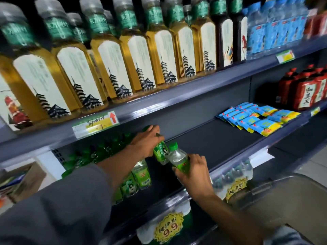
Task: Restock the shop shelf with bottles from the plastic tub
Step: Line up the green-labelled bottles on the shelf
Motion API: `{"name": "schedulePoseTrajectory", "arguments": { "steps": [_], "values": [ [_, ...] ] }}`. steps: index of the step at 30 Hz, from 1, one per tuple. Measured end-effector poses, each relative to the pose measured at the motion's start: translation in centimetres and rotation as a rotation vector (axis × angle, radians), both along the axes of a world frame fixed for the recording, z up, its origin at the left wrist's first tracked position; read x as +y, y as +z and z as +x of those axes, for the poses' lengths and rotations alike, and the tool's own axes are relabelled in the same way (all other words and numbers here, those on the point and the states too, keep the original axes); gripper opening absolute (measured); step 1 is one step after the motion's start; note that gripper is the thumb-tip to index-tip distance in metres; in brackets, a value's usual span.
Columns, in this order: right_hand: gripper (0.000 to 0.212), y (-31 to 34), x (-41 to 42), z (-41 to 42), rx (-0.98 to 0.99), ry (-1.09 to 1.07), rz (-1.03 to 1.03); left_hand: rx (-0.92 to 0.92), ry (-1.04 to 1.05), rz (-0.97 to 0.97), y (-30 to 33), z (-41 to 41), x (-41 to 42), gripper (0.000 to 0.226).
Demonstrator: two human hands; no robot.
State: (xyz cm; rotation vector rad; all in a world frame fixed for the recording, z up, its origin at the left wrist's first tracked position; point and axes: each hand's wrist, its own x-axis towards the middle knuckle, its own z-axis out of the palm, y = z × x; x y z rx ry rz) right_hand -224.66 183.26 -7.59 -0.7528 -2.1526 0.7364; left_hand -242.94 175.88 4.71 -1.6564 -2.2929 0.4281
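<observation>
Both hands were at the middle shelf (221, 138), each w/ 1 green-label bottle. Left hand (146, 145) gripped its bottle (160, 152) from above, fingers curled round neck and shoulder; cap hidden under the hand. Right hand (192, 171) held the 2nd bottle (177, 160) round its lower body, fingers wrapped over the green label, green cap free and pointing up-left toward the back of the shelf. The 2 bottles touched or nearly so, side by side; blur made it hard to tell which.

Key relation: bare dark shelf floor lay to the right of and behind both bottles, while the stocked green bottles (139, 175) stood left of the hands, partly behind the left forearm. Long axes of both held bottles were tilted, not yet upright; bases near the shelf floor, but contact not visible. My guess: left-hand bottle goes down 1st, being closer to the row, and the right-hand 1 slots in just beside it on the open side.

Hard to make out: the plastic tub (276, 191) showed only as a blurred translucent rim at lower right, contents unseen. Back rows of green bottles sat in shadow, no count possible. Whole view smeared by motion
</observation>
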Motion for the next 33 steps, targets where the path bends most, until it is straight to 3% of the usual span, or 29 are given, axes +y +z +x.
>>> {"name": "schedulePoseTrajectory", "arguments": {
  "steps": [7, 14, 17, 25, 30, 33],
  "values": [
    [0.052, -2.6, -0.1, -5.5, -0.001, 0.018, -0.026, -0.015, 0.043, -0.039, -2.2, -6.2, 2.4, 0.046],
    [0.063, -3.8, 0.1, -8.5, 0.024, 0.084, -0.089, -0.074, 0.271, -0.004, -5.0, -12.1, 4.7, 0.038],
    [0.066, -5.0, -0.3, -9.3, -0.01, 0.155, -0.072, -0.155, 0.252, 0.036, -5.4, -13.0, 5.7, 0.019],
    [0.058, -6.0, 0.2, -13.0, -0.018, 0.167, -0.117, -0.255, 0.288, 0.139, -5.0, -14.3, 6.9, 0.024],
    [0.055, -6.1, 0.4, -15.5, -0.029, 0.173, -0.135, -0.282, 0.036, 0.102, -5.1, -17.1, 6.2, 0.044],
    [0.051, -6.0, 0.7, -16.8, -0.028, 0.17, -0.131, -0.405, -0.044, 0.182, -4.2, -18.5, 5.7, 0.034]
  ]
}}
